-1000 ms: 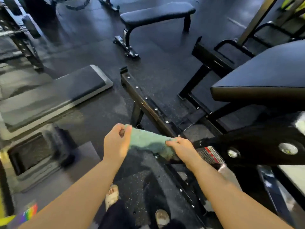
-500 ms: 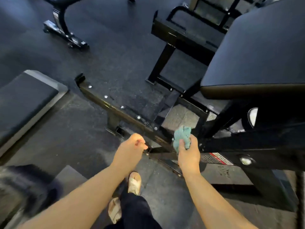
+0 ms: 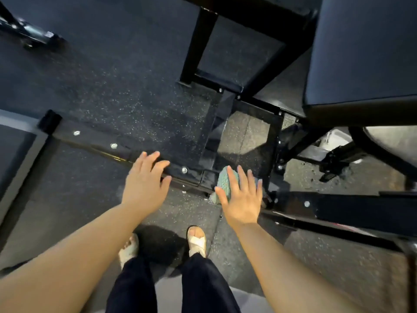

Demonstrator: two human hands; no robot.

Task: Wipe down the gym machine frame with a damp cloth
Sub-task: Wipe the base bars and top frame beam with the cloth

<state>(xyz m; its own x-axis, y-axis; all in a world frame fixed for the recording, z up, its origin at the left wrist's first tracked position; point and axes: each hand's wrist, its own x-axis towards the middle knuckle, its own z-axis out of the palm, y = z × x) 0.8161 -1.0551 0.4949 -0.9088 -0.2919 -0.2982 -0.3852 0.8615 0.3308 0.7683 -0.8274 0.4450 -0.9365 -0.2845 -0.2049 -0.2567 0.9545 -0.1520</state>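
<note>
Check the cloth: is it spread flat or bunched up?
Bunched up: the cloth shows as a small lump under the flat, open-fingered right hand, by the frame.

One wide-angle view, worn on the person's head, looks almost straight down at the rubber floor (image 3: 101, 91). It sits close above the machine frame (image 3: 94, 141), whose black bars cross the middle and right, with the sandalled feet (image 3: 197, 241) near the bottom edge.

Frame (image 3: 94, 140): black steel. A low bar with silver bolt heads runs across the floor from the left to a junction at centre.
Cloth (image 3: 225, 181): teal, textured, bunched. It sits at that junction, partly covered by the right hand (image 3: 241, 199).
</note>
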